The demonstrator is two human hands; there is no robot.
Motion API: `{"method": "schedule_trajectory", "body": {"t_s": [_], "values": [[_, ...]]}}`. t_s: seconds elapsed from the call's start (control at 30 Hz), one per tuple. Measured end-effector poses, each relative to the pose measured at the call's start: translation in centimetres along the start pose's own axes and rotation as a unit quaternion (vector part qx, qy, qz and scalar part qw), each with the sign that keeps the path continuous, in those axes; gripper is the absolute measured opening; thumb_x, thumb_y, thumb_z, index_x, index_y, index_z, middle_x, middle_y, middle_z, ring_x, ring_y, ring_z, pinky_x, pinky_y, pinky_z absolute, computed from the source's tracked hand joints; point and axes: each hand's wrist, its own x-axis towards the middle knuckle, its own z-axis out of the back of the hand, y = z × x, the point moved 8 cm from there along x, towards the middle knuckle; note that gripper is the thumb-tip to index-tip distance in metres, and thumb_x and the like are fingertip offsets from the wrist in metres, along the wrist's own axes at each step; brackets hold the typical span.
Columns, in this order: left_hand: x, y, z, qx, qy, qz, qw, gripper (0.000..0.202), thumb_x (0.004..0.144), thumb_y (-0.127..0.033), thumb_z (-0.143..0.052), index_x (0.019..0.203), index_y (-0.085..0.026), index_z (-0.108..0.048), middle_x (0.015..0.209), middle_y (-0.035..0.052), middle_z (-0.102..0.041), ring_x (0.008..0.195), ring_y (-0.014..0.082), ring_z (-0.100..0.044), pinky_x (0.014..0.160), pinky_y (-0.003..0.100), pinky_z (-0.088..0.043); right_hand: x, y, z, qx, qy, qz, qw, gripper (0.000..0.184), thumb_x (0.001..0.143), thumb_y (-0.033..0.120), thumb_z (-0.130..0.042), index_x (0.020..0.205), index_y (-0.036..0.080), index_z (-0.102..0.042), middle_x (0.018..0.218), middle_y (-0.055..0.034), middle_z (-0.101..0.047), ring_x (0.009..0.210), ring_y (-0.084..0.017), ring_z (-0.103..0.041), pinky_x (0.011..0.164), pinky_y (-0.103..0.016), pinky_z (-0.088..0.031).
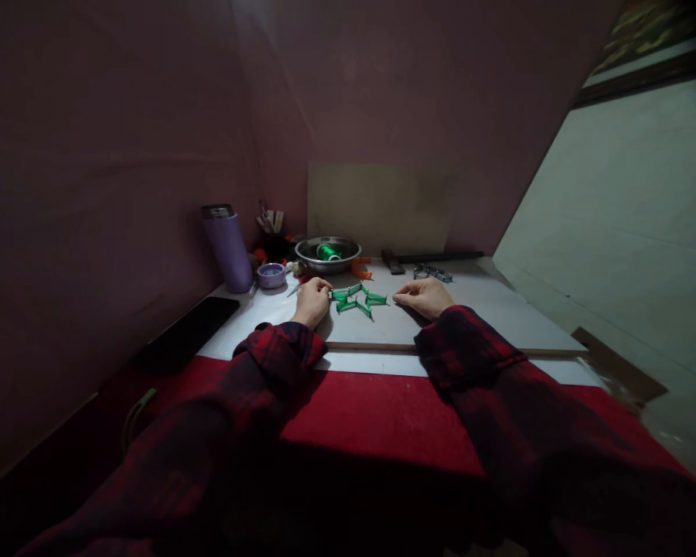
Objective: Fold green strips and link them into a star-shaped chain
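A green star-shaped frame (359, 299), wrapped in shiny green ribbon, lies flat on a pale board (487, 325). My left hand (312, 301) rests curled at the star's left point, fingertips pinched against it. My right hand (422, 297) lies on the board just right of the star, fingers loosely curled, holding nothing I can make out. Both arms wear dark red plaid sleeves.
Behind the star stand a steel bowl (328, 252) holding a green spool (326, 251), a purple tumbler (227, 246), a small purple cup (271, 275), a hammer (429, 257) and metal pliers (432, 271). A black phone (191, 329) lies left. Red cloth (377, 414) covers the near side.
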Motion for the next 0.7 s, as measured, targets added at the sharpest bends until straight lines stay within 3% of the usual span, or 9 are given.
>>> {"method": "schedule_trajectory", "body": {"t_s": [0.3, 0.47, 0.6, 0.7], "values": [[-0.1, -0.3, 0.3, 0.038, -0.006, -0.011, 0.999, 0.018, 0.077, -0.019, -0.05, 0.082, -0.015, -0.067, 0.08, 0.0051, -0.067, 0.078, 0.0161, -0.057, 0.076, 0.028, -0.045, 0.5, 0.1, -0.3, 0.0, 0.015, 0.0, 1.0, 0.028, 0.067, 0.041, -0.063, 0.079, 0.019, -0.075, 0.066, -0.0033, -0.069, 0.06, -0.014, -0.057, 0.052, -0.024, -0.038], [0.8, -4.2, 1.0, 0.091, -0.027, -0.142, 0.985, 0.018, 0.079, -0.023, -0.052, 0.078, -0.017, -0.069, 0.08, 0.0056, -0.067, 0.085, 0.0184, -0.055, 0.083, 0.033, -0.043, 1.8, 1.3, -0.2, -0.047, 0.03, 0.027, 0.998, 0.021, 0.067, 0.038, -0.065, 0.076, 0.021, -0.076, 0.063, -0.0011, -0.067, 0.06, -0.013, -0.056, 0.052, -0.024, -0.036], [1.1, -8.0, -1.6, 0.049, 0.095, -0.265, 0.958, 0.015, 0.076, -0.021, -0.058, 0.075, -0.014, -0.071, 0.077, 0.0058, -0.068, 0.078, 0.016, -0.057, 0.075, 0.028, -0.045, 2.7, 2.6, -0.1, -0.106, 0.036, 0.055, 0.992, 0.014, 0.068, 0.034, -0.067, 0.073, 0.024, -0.075, 0.067, 0.0006, -0.069, 0.064, -0.013, -0.057, 0.057, -0.023, -0.036], [0.6, -9.6, -4.1, -0.002, 0.208, -0.301, 0.931, 0.018, 0.076, -0.022, -0.06, 0.079, -0.01, -0.072, 0.075, 0.0075, -0.069, 0.068, 0.0134, -0.059, 0.065, 0.024, -0.046, 3.5, 3.1, -0.3, -0.127, 0.035, 0.068, 0.989, 0.014, 0.068, 0.036, -0.067, 0.074, 0.026, -0.076, 0.069, 0.0011, -0.07, 0.065, -0.012, -0.057, 0.057, -0.023, -0.035]]}}
